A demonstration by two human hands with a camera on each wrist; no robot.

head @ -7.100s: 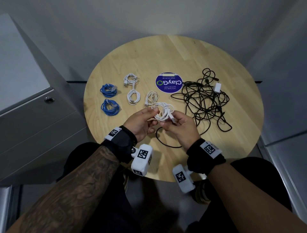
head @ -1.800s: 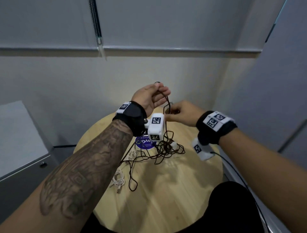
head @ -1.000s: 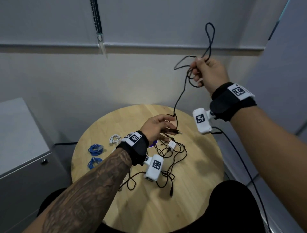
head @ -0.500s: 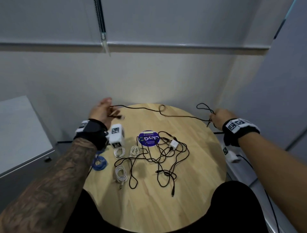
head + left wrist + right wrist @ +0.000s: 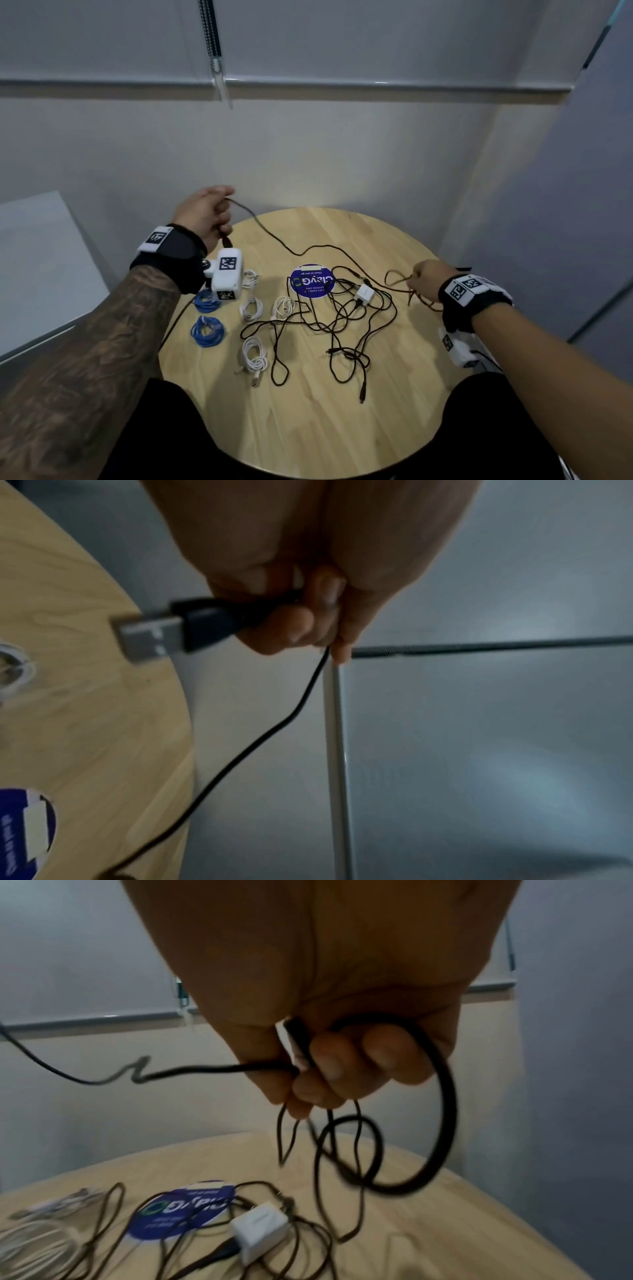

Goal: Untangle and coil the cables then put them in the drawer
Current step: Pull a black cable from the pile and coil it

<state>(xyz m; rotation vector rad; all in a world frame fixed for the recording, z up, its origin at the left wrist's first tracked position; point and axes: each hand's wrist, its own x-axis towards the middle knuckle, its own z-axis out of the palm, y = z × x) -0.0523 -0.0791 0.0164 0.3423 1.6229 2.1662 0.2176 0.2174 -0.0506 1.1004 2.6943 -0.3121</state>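
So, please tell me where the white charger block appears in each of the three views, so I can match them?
Head: the white charger block lies centre-right on the table, among the black cables, just right of the round blue sticker.
Left wrist: not in the picture.
Right wrist: low and centre, a black plug in its near side.
Shared landmark: the round blue sticker, at the left wrist view's bottom-left edge, left of the block in the right wrist view.

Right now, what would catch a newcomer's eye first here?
A black cable held above the round wooden table: the left hand grips its USB plug, the right hand holds gathered loops. Below, mid-table, sprawls a black cable tangle; coiled blue cables and white cables lie left.
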